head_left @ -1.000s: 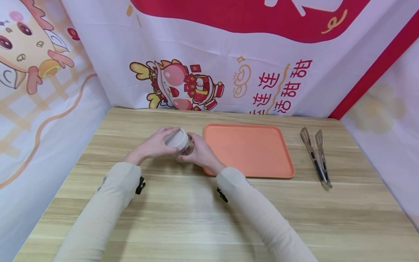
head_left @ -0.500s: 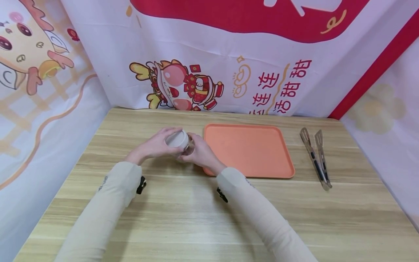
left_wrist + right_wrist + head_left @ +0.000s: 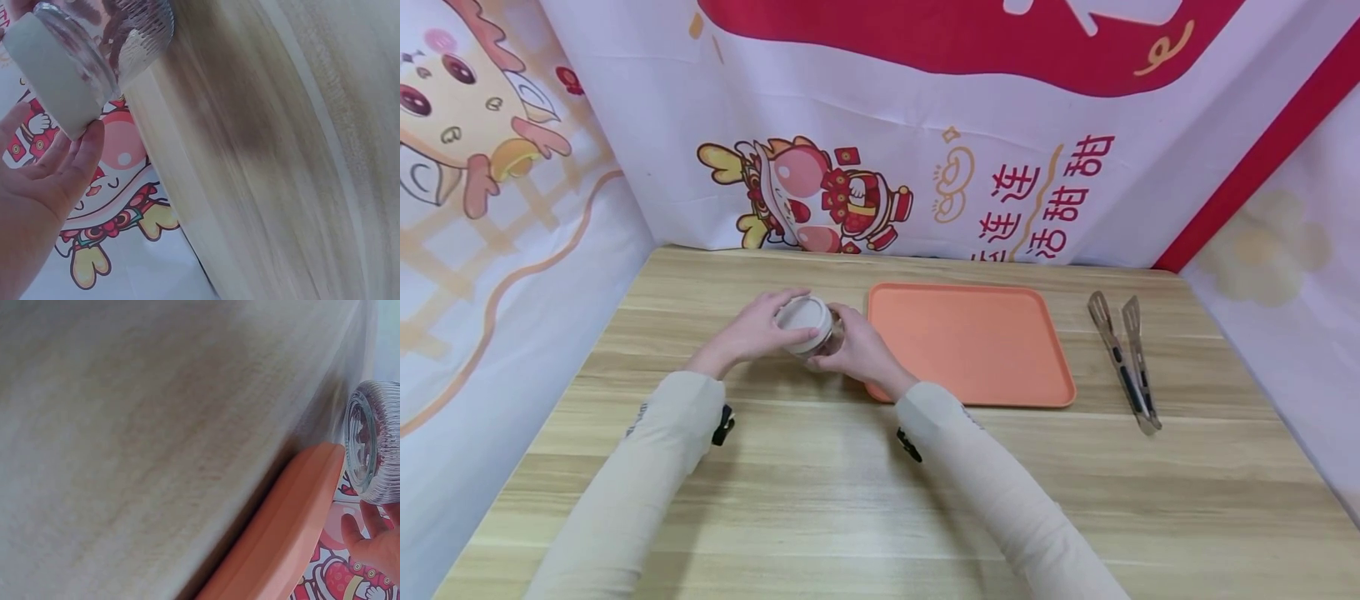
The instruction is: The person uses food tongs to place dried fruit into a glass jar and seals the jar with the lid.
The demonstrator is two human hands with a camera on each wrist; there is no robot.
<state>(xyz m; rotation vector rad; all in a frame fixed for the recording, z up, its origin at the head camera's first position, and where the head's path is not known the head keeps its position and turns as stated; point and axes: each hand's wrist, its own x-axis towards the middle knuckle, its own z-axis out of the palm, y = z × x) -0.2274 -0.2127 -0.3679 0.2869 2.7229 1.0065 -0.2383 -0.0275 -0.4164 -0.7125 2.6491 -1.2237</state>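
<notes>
A clear ribbed jar (image 3: 834, 333) with a pale lid (image 3: 802, 322) is held tilted above the table, left of the tray. My left hand (image 3: 748, 332) has its thumb and fingers around the lid's rim. Lower on the jar, my right hand (image 3: 861, 350) grips the body. Dark reddish strips show through the wall of the jar (image 3: 140, 34) in the left wrist view, where the lid (image 3: 53, 72) sits on its mouth. From the right wrist, the jar's round base (image 3: 381, 444) is visible beside the fingers of the right hand (image 3: 378, 550).
An orange tray (image 3: 970, 346) lies flat just right of the hands. Farther right, metal tongs (image 3: 1123, 362) with dark grips rest on the wooden table (image 3: 820, 500). A printed cloth (image 3: 880, 108) hangs behind the table's back edge.
My left hand's fingers have shifted slightly around the lid, and more of its top shows. The right hand stays in place on the jar. Tray and tongs have not moved.
</notes>
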